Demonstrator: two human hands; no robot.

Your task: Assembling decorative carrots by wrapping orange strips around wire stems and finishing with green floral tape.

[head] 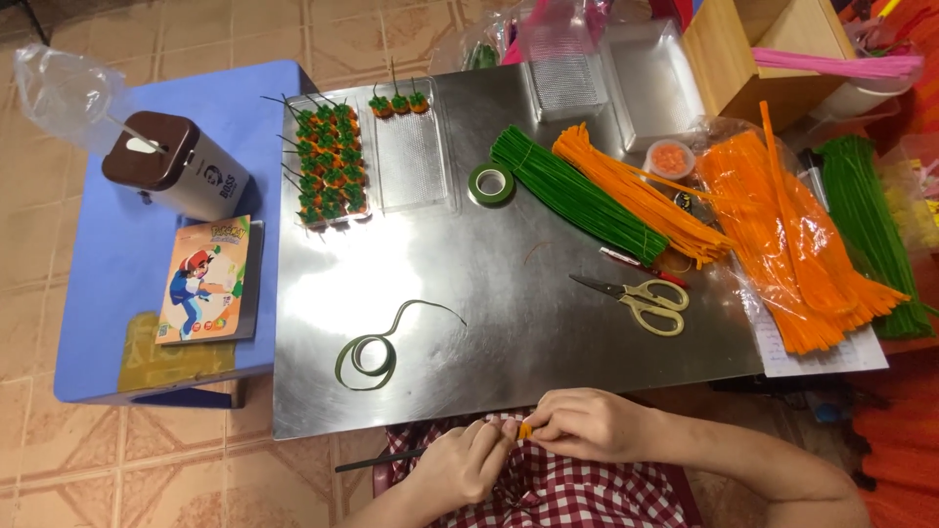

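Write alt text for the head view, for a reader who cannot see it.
Two hands, left hand and right hand, pinch a small orange piece at the near edge of a metal table. On it lie scissors, green and orange pipe cleaners, and a tray of small orange-and-green pieces.

Steel table (509,323) bearing scissors (641,299), ribbon (377,352), tape roll (491,184).

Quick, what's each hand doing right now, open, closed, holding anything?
Left hand: closed, fingers pinching the small orange fuzzy piece on a thin dark stick.
Right hand: closed, pinching the same orange piece.
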